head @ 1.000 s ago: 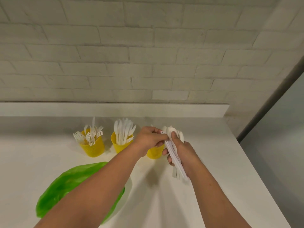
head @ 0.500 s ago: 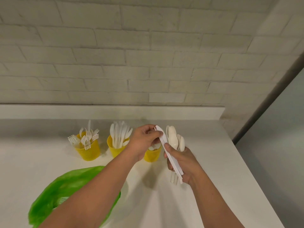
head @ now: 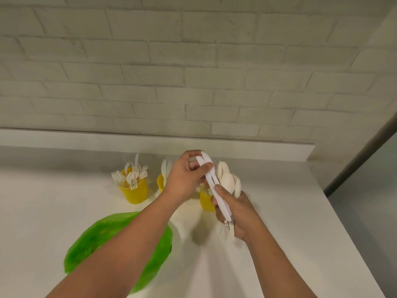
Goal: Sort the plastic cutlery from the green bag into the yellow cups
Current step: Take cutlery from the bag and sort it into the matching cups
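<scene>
Between left hand (head: pixel 184 180) and right hand (head: pixel 237 212), flat white plastic knives (head: pixel 212 180)

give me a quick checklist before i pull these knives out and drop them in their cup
1. Left hand pinches the knives at their upper ends: ok.
2. Right hand holds the spoons firmly enough to stay put when the knives slide out: cannot tell. Its thumb also lies across the knives.
3. Middle cup is upright with room: cannot tell, the left hand hides most of it.
4. Fork cup is upright and out of the path: ok.
5. Right cup sits clear of the pull: not ok, it is right beneath both hands.
6. Green bag is emptied: cannot tell.
</scene>
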Available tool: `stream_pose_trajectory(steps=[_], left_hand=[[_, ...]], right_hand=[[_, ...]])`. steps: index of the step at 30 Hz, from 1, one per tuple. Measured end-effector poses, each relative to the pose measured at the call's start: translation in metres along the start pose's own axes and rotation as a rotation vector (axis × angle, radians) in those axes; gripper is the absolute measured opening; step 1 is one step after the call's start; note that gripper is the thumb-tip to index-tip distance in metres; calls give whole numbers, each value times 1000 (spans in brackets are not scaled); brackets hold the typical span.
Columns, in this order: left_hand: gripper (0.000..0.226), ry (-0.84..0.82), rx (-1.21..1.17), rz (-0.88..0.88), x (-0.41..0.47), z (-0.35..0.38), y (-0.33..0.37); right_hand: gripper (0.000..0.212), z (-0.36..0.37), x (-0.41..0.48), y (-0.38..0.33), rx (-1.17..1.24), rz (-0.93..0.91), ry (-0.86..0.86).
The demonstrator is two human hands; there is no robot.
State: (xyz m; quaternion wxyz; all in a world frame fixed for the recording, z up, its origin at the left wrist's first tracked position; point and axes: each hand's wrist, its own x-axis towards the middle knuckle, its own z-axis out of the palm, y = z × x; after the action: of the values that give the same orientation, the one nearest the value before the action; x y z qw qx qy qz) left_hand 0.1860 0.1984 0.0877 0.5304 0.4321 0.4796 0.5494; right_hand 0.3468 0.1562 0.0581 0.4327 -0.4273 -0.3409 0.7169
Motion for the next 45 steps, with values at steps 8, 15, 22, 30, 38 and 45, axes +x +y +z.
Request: stream_pose_trajectory(steps=[8, 15, 22, 30, 38, 45], left_hand=[[10, -160, -36, -261, -4, -54, 20], [7, -30, 120, -87, 19, -89, 43], [17, 66, 792, 199, 54, -128, 28], [32, -99, 1100, 178, 52, -125, -17], [31, -219, 1255, 315, 51, -130, -27], [49, -225, 1402, 367, 58, -140, -27]], right_hand=[[22, 42, 32, 2, -160, -117, 19], [40, 54, 47, 15, -273, -135, 141], [32, 51, 50, 22, -230, -182, 314], [32, 71, 45, 20, -180, -198, 304], [17, 89, 43, 30, 67, -129, 128], [18, 99, 35, 32, 98, -91, 6]])
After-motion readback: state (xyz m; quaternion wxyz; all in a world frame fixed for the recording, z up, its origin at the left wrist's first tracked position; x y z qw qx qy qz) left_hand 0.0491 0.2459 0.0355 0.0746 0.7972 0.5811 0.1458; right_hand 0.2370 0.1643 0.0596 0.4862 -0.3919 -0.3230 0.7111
